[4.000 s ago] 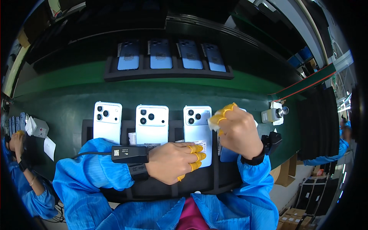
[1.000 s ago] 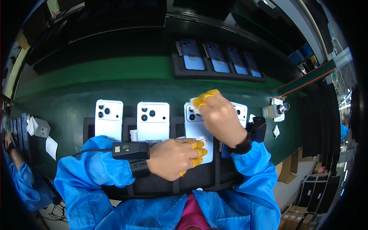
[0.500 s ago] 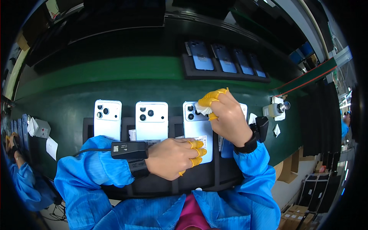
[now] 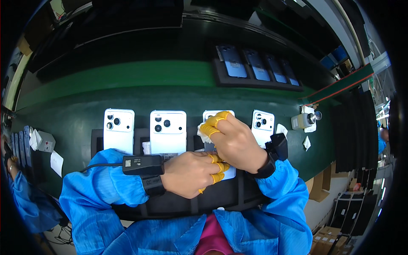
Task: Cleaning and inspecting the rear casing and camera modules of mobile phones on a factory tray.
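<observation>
Yellow finger cots cover several fingertips of both my hands. My right hand (image 4: 236, 144) pinches a crumpled white wipe (image 4: 203, 134) against the upper back of the third smartphone (image 4: 230, 173), partly hiding its cameras. My left hand (image 4: 185, 175) lies over that phone's lower part, fingers apart and resting on it. Two more light-coloured phones, the first phone (image 4: 119, 138) and the second phone (image 4: 168, 139), lie back-up to the left. A fourth phone (image 4: 262, 131) is to the right of my right hand. All four rest along a black foam tray (image 4: 170, 207).
Another foam tray (image 4: 221, 79) with several blue phones sits at the back right. A dispenser bottle (image 4: 301, 122) and white wipes stand at right. On the left are a small box (image 4: 46, 143), upright phones (image 4: 27, 142) and a co-worker's hand (image 4: 11, 165).
My right hand has moved left and down with the wipe across the third phone, uncovering the fourth phone. The back tray has shifted slightly right. My left hand stays nearly in place.
</observation>
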Available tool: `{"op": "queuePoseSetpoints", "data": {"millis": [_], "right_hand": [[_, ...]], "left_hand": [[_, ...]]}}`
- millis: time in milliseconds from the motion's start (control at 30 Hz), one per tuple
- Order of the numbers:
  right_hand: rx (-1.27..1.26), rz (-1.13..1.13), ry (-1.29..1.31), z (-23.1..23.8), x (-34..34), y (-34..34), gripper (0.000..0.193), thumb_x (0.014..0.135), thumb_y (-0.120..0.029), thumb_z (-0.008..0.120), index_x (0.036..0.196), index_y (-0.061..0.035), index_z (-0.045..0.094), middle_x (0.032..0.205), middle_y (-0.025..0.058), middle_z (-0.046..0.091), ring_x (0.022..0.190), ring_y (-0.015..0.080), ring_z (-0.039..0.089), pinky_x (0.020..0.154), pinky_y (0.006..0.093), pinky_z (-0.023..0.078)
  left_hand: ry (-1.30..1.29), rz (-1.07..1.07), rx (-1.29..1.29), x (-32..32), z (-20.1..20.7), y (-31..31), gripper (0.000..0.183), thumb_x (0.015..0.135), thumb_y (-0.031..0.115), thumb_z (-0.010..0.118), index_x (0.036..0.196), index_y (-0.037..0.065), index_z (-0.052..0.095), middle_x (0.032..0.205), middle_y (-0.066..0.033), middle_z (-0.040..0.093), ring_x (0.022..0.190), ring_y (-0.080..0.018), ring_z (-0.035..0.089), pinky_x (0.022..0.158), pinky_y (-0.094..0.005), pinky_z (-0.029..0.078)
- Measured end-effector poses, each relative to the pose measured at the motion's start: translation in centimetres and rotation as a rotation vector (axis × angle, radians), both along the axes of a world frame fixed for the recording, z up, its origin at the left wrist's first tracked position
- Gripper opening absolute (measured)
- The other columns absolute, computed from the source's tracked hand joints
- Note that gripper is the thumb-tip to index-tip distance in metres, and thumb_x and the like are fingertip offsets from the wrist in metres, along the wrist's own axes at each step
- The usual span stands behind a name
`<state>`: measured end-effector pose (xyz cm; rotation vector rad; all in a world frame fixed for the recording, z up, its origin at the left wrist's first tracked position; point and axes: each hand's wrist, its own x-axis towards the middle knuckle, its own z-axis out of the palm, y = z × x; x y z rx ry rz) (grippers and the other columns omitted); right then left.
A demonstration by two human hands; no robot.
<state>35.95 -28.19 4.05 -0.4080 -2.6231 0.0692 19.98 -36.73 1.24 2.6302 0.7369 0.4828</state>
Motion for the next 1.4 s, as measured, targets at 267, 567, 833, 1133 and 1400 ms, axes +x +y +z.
{"op": "queuePoseSetpoints", "data": {"millis": [267,567,833,1133,1400], "right_hand": [[-0.481,0.089,-0.121,3.7,2.4,1.0,0.025,0.058,0.008,0.064,0.081,0.0009,0.07,0.08,0.015,0.064,0.08,0.0298,0.062,0.072,0.036,0.053],[-0.043,-0.121,-0.003,1.1,2.8,2.9,0.009,0.065,0.007,0.07,0.073,0.0033,0.068,0.078,0.0151,0.064,0.074,0.0278,0.061,0.073,0.034,0.054],[0.039,-0.209,-0.19,2.4,2.3,1.6,0.004,0.068,0.002,0.07,0.072,0.0021,0.068,0.076,0.0132,0.063,0.076,0.0256,0.062,0.069,0.032,0.054],[-0.061,-0.143,-0.195,3.4,3.3,0.4,0.009,0.065,0.002,0.069,0.074,-0.0009,0.07,0.076,0.0109,0.064,0.075,0.0251,0.061,0.067,0.0331,0.054],[-0.007,-0.056,-0.281,2.9,3.3,0.5,0.006,0.067,-0.001,0.07,0.073,-0.0004,0.069,0.079,0.0113,0.064,0.078,0.0235,0.062,0.069,0.032,0.054]], "left_hand": [[-0.052,0.032,0.01,0.2,-0.6,-0.3,0.04,0.07,0.012,0.062,0.109,0.008,0.068,0.103,-0.0056,0.065,0.099,-0.0225,0.064,0.091,-0.0336,0.052],[-0.032,0.022,0.029,0.3,-0.3,-0.1,0.037,0.073,0.011,0.06,0.108,0.006,0.068,0.107,-0.0077,0.065,0.112,-0.0259,0.059,0.101,-0.0354,0.045],[-0.059,0.029,0.056,0.1,0.3,0.0,0.036,0.072,0.011,0.061,0.108,0.008,0.069,0.105,-0.0069,0.065,0.11,-0.0245,0.06,0.101,-0.0345,0.045],[-0.044,0.03,0.042,0.0,0.1,-0.2,0.032,0.072,0.011,0.061,0.103,0.007,0.071,0.104,-0.0065,0.065,0.107,-0.021,0.062,0.099,-0.0342,0.047],[-0.082,0.032,0.104,0.2,0.1,0.1,0.041,0.072,0.01,0.059,0.112,0.009,0.067,0.108,-0.0056,0.065,0.112,-0.0243,0.059,0.095,-0.0333,0.049]]}}
